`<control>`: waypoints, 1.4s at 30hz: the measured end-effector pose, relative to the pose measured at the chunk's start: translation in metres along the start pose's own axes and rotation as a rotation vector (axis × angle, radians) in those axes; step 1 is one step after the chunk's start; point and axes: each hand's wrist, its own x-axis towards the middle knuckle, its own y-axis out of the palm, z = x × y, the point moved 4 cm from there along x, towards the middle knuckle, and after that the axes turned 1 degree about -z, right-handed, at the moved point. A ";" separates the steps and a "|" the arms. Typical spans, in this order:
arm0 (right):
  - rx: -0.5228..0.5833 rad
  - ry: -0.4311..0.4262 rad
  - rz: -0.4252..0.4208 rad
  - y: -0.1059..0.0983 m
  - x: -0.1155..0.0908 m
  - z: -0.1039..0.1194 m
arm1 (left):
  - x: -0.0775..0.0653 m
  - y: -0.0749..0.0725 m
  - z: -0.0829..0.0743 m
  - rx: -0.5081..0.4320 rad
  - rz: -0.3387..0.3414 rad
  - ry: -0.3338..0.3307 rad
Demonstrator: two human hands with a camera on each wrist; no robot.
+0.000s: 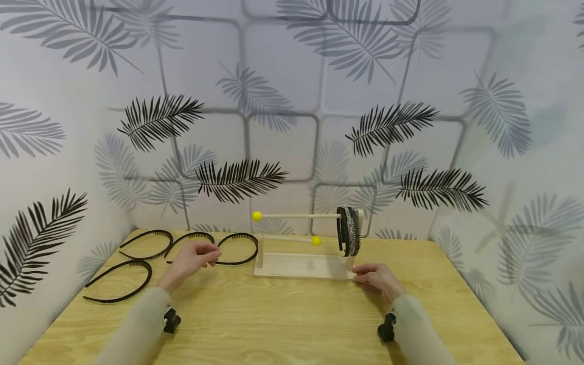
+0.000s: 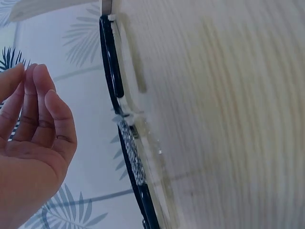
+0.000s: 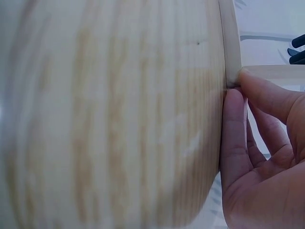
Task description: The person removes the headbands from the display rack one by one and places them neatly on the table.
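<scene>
Pinching the wooden stand (image 1: 296,267) by its base at the R end: R hand (image 1: 377,279). L hand (image 1: 193,259) is raised above the desk (image 1: 274,324), nothing in it, fingers loosely curved w/ thumb nr the tips. In head view it partly hides the middle back headband (image 1: 198,234). Two more blk ones flank that, L headband (image 1: 170,243) & R headband (image 1: 237,263), the latter just beside the stand; front headband (image 1: 117,300) lies nearer, far L. Blk & silvery headbands (image 1: 350,231) hang tog. at R end of upper rod (image 1: 301,216). Yellow balls (image 1: 257,216) cap both rods; leaf-print wallpaper behind.
</scene>
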 end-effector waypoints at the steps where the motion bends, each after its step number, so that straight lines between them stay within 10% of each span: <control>1: 0.003 0.000 0.004 -0.002 -0.001 -0.001 | 0.002 0.005 -0.001 -0.010 -0.001 -0.004; 16: -0.003 -0.004 -0.016 -0.006 -0.004 -0.002 | 0.018 0.054 -0.022 -0.112 -0.070 0.016; 42: -0.003 -0.002 -0.020 -0.003 0.000 -0.001 | 0.032 0.095 -0.044 -0.345 -0.257 0.027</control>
